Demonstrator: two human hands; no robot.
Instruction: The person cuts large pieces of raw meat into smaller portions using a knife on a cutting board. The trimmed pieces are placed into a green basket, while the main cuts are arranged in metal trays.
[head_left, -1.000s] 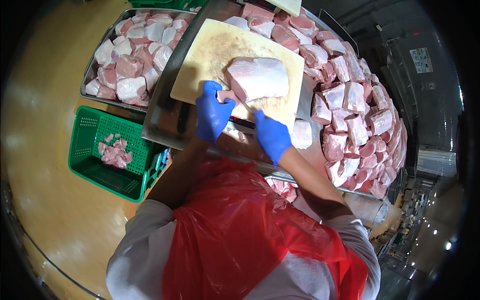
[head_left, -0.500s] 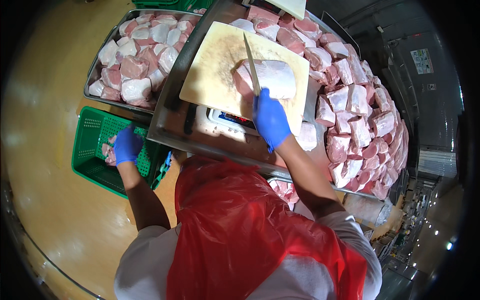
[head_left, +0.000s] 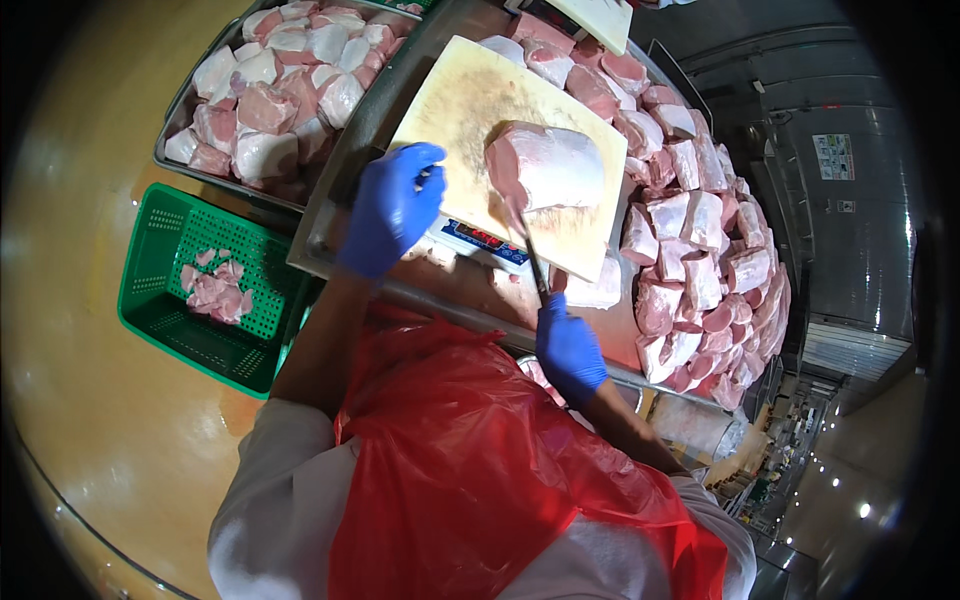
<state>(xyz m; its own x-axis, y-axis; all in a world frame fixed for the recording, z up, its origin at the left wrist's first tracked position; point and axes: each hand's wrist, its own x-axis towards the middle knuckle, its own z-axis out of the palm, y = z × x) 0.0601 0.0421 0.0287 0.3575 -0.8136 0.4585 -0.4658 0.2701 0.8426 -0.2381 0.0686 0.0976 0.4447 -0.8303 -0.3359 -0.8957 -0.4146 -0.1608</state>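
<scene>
A pale pork loin piece (head_left: 552, 168) lies on a cream cutting board (head_left: 455, 95), its cut pink end facing left. My right hand (head_left: 570, 350), in a blue glove, is shut on the handle of a knife (head_left: 533, 258). The knife's blade points away from me, its tip at the lower left corner of the meat. My left hand (head_left: 390, 208), gloved the same way, hovers by the board's left edge. Its fingers are loosely bent and apart, with nothing visible in them. Under the board's near edge shows a digital scale (head_left: 485, 245).
Many cut pork pieces (head_left: 700, 240) are heaped right of the board on the metal table (head_left: 330, 215). A metal tray (head_left: 165, 145) full of pork chunks stands at the far left. Nearer, a green perforated basket (head_left: 140, 260) holds small meat scraps (head_left: 215, 290).
My left hand has risen from over the green basket to the board's left edge. The right hand has drawn the knife back toward me, off the top of the meat.
</scene>
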